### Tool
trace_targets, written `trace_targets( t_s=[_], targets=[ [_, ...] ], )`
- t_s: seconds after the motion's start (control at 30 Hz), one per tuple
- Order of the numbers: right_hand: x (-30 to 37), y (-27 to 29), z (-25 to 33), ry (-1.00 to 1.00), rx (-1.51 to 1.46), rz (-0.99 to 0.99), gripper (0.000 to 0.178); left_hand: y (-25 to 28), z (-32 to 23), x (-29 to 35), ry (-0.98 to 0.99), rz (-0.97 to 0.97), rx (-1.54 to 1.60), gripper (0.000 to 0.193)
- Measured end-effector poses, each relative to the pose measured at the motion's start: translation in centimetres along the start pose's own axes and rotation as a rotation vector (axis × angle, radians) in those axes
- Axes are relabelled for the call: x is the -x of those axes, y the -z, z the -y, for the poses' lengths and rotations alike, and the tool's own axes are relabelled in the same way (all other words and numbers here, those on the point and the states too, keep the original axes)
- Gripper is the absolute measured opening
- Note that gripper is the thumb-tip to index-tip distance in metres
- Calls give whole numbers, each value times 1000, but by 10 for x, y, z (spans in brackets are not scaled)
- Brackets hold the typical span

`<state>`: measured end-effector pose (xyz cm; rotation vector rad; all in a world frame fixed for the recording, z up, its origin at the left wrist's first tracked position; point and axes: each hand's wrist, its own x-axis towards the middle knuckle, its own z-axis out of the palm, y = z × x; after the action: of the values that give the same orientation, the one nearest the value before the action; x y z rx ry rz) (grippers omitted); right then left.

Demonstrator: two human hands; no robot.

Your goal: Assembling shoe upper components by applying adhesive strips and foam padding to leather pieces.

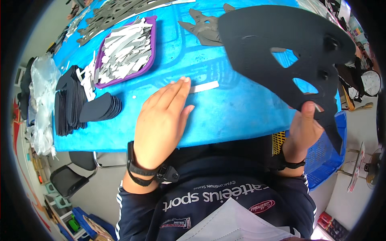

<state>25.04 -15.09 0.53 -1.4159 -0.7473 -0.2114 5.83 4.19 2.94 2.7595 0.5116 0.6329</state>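
My right hand (302,130) grips the lower narrow end of a large black sheet (261,36), its thumb on top. The sheet has rounded edges and several cut-out openings, and it is raised over the right side of the table. My left hand (163,110) lies flat on the blue table cover (237,104) with its fingers stretched out. By its fingertips is a short white strip (206,86); whether the fingers touch it I cannot tell. Part of a grey cut-out sheet (205,30) shows behind the black one, which covers the rest.
A purple tray (152,52) full of white and grey scrap strips stands at the back left. Left of my hand are stacked black oval pieces (102,108) and taller black stacks (72,102). Clear plastic bags (42,100) hang at the left edge. A blue crate (327,160) sits below right.
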Motion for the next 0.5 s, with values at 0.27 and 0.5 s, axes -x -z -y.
trace_targets(
  t_s=[0.27, 0.5],
  targets=[
    [-3, 6, 1, 41, -275, 204, 20, -16, 17, -8, -136, 75, -230, 22],
    [2, 5, 7, -15, -375, 200, 18, -13, -10, 3, -315, -121, -338, 27]
  ],
)
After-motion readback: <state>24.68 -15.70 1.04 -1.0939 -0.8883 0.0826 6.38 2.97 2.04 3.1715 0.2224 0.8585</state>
